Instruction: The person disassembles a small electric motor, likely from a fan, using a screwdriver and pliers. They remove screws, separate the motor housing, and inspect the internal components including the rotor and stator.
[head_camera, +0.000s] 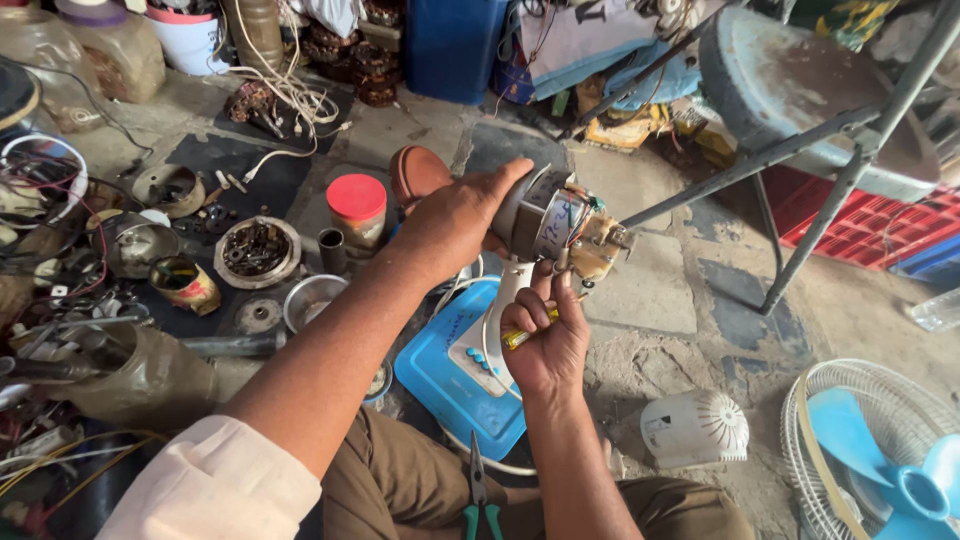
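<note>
I have one view only, from the camera worn on the person's head. It looks steeply down and forward over the forearms to the left hand (455, 222) and right hand (545, 345), both close and mid-frame. Beyond them it takes in the cluttered floor (650, 290), up to a blue container (450, 45) at top.

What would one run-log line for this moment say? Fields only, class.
left hand: grips fan motor | right hand: holds yellow screwdriver under motor | below: blue fan base | pliers on lap
</note>
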